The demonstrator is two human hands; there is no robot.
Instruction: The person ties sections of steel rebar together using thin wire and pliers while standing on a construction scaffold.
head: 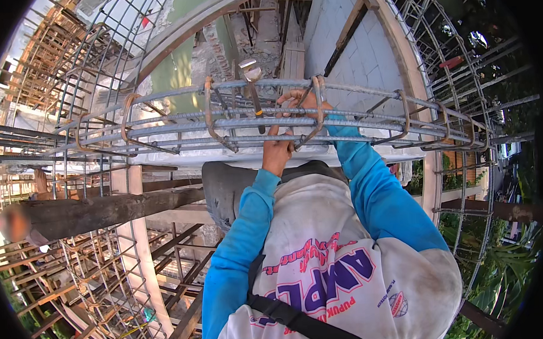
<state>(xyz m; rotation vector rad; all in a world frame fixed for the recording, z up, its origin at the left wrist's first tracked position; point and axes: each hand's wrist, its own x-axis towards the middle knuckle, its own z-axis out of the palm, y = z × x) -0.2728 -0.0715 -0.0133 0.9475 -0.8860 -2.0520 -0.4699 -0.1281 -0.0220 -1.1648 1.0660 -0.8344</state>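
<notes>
A rebar beam cage (251, 123) with rusty stirrups runs across in front of my body. My left hand (277, 150) is at the near lower bars, its index finger raised and the others curled. My right hand (307, 102) reaches among the bars beside a rusty stirrup (319, 104), and bars partly cover it. Whether either hand pinches something small cannot be seen. Left of my hands, a hammer (253, 94) with a dark handle and a yellow band hangs head up at the cage's far top bar.
Mesh-like rebar cages rise at left (107, 54) and right (453, 57). A timber beam (184, 34) crosses beyond. A dark wooden pole (114, 212) projects left, near a blurred patch. Below lie timber supports (138, 248) and a grey block wall (348, 61).
</notes>
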